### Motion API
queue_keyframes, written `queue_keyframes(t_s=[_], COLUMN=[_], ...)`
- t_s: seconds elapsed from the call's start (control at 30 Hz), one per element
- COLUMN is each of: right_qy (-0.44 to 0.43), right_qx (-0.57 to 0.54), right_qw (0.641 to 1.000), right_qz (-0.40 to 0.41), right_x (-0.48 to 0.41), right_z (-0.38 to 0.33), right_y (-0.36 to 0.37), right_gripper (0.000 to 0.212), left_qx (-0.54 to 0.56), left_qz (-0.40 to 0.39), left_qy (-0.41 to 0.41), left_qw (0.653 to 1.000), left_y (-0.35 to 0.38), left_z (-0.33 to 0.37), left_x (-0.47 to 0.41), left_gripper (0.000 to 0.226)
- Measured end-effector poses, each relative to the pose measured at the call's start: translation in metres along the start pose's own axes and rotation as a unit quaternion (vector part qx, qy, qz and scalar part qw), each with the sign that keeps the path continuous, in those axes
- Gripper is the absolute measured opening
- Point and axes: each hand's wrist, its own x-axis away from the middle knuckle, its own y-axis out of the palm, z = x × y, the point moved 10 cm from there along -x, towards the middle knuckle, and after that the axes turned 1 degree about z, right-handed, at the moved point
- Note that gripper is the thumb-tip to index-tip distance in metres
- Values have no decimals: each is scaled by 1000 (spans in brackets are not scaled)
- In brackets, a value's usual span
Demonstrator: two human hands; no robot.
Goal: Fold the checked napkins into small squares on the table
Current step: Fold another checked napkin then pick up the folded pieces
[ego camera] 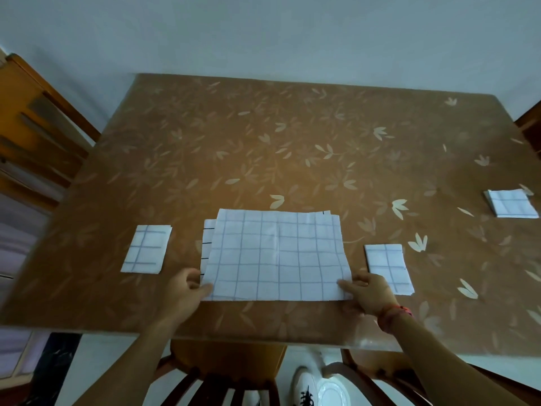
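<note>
A large white checked napkin (275,256) lies spread flat near the table's front edge, on top of other unfolded napkins whose edges show at its left. My left hand (187,291) pinches its near left corner. My right hand (367,293) pinches its near right corner. A folded napkin (146,249) lies to the left. A second folded napkin (389,268) sits to the right. A third folded napkin stack (512,203) rests at the far right.
The brown table (278,148) with a leaf pattern stands against a pale wall. Wooden chairs stand at the left (35,133), the right edge (530,124) and below the front edge (228,373). A white shoe (306,388) shows on the floor.
</note>
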Motion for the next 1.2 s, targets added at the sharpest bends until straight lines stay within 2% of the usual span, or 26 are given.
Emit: queue_keyframes(t_s=[0.2,0.33,0.47,0.57,0.63,0.7,0.77,0.83,0.93,1.03,1.1,1.2], right_qy=[6,-14,-32,-60,-87,-134,-229,-335,-401,-429,-422,-411], right_qx=[-16,17,53,137,205,250,287,342,425,508,536,533], right_qw=[1000,999,995,981,963,946,920,871,811,747,731,739], right_qz=[-18,26,77,124,151,155,142,108,15,-8,-10,-11], right_x=[-1,0,0,5,13,25,42,63,85,97,97,99], right_z=[0,-4,-8,-17,-25,-39,-54,-62,-52,-34,-23,-16], right_y=[5,-1,-7,-15,-16,-6,19,58,114,143,148,148], right_gripper=[34,38,32,36,39,35,33,39,52,61,60,57], left_qx=[-34,-55,-93,-131,-170,-218,-251,-282,-334,-383,-393,-403], left_qz=[32,62,68,92,122,128,84,39,36,31,17,16], left_qy=[23,34,31,46,104,206,302,361,402,431,410,381], left_qw=[999,996,993,986,972,945,916,888,852,816,823,832], left_y=[-1,-6,-5,-9,-10,5,37,74,106,125,129,129], left_z=[-10,-11,-15,-14,-1,20,36,41,48,47,35,20], left_x=[15,23,27,32,38,52,69,84,98,109,108,103], left_gripper=[22,29,33,37,34,29,30,35,44,46,54,62])
